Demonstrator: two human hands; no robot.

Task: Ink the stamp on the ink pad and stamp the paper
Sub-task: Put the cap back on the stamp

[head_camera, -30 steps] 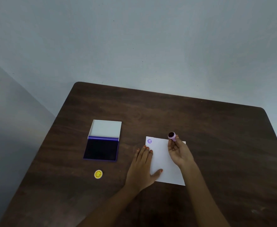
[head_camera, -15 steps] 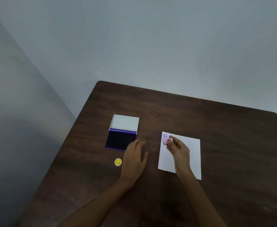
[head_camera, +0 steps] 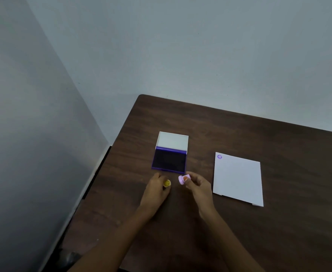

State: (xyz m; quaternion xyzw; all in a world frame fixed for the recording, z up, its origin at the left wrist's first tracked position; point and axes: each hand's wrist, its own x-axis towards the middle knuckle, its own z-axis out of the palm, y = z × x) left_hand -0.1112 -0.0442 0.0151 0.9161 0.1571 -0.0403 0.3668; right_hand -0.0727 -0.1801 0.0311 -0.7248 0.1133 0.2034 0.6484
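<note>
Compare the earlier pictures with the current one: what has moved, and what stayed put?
The right hand carried the small pink stamp off the white paper. The left hand left the paper and reached the yellow round cap. The open purple ink pad and purple print are unchanged.

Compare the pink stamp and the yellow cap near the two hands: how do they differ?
The pink stamp is held off the table in the right hand; the yellow cap sits at the left hand fingertips. The stamp is taller and tilted; the cap looks flat, with a smiley face. Both are small and round.
</note>
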